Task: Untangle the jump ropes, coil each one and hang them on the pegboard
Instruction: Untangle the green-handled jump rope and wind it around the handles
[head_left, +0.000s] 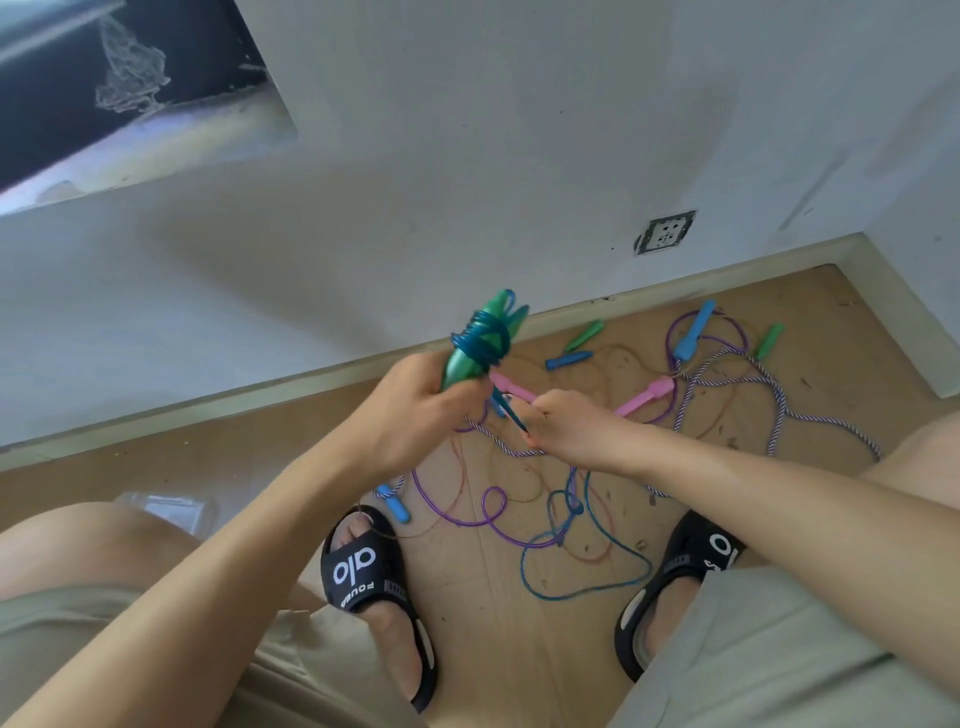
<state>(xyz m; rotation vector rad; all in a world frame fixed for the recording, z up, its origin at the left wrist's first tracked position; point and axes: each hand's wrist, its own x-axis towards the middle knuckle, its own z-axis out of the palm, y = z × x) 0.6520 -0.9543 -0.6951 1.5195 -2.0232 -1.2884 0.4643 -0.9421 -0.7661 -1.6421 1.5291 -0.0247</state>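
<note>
My left hand grips a pair of green handles held upright, with blue rope wound round them in a tight bundle. My right hand pinches the free end of that blue rope just right of the bundle. Below on the wooden floor lies a tangle of other jump ropes: a purple rope, a blue rope loop, a striped purple-white rope, pink handles, blue handles and loose green handles. No pegboard is in view.
I sit low with both knees apart and black sandals on the floor on either side of the tangle. A white wall with a socket and a skirting board runs behind the ropes. A clear plastic piece lies at the left.
</note>
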